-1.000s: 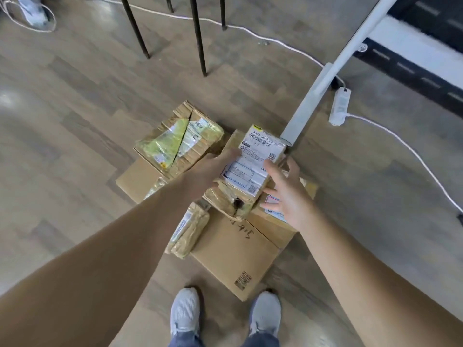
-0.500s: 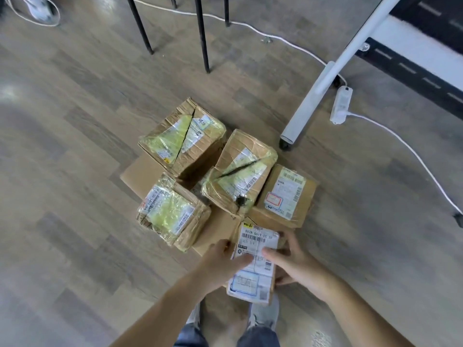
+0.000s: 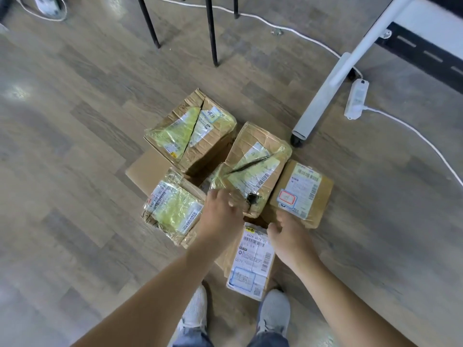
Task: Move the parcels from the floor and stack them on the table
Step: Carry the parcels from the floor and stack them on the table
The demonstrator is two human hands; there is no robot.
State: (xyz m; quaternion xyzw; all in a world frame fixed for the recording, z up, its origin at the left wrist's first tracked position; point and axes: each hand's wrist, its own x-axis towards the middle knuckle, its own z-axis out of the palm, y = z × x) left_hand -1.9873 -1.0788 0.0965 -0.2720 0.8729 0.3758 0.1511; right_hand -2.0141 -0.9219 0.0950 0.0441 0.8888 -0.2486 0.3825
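Five brown taped cardboard parcels (image 3: 190, 136) lie on the grey wood floor (image 3: 75, 146). The left hand (image 3: 220, 214) is at the middle parcel (image 3: 253, 166), likely to lift it, but I cannot tell if its fingers grip. The right hand (image 3: 288, 236) hangs loose and empty.

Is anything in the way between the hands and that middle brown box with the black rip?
Nothing visible. The left hand is at the near corner of the taped brown cardboard box with the black rip, and the right hand hangs just beside it, next to the flat white-labelled parcel.
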